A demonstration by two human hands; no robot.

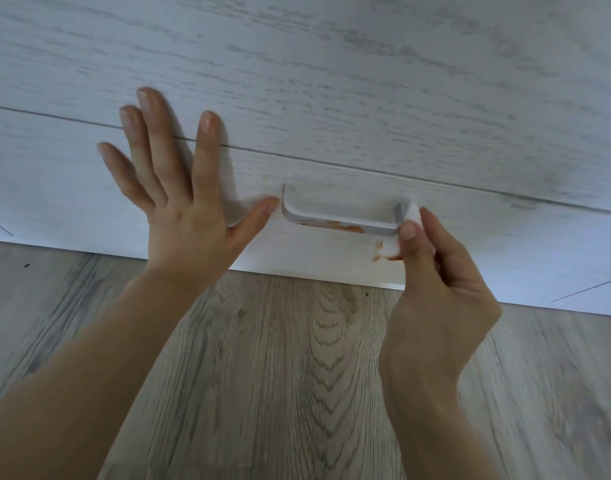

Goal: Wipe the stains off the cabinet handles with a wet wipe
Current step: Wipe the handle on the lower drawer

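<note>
While mounted on the lowest white wood-grain drawer front (331, 188), just above the grey-brown plank floor (297, 375), stands out from the panel: pale grey squared bar handle (335, 221), a flat bow with two short legs bent back to the panel. Smeared along the handle's front face, from near the middle toward its right end, with an orange-red stain (335, 225). Streaked too on the panel just below the handle's right end with a smaller orange-red smear (383, 255).

Pressed against the handle's right end: folded white wet wipe (409, 216), partly hidden, tinged orange at its lower edge. Pinched between thumb and curled fingers of the right hand (435, 282), thumb tip on the wipe's near face, remaining fingers tucked behind.

Left of the handle: left hand (179, 202), fingers straight and spread wide, holding nothing, laid over the drawer front. Thumb stretched toward the handle's left leg, tip just beside it; cannot tell whether touching. Fingertips reaching past the dark seam (366, 169) above the handle onto the next white wood-grain panel (331, 81). Slightly blurred at the fingertips.
</note>
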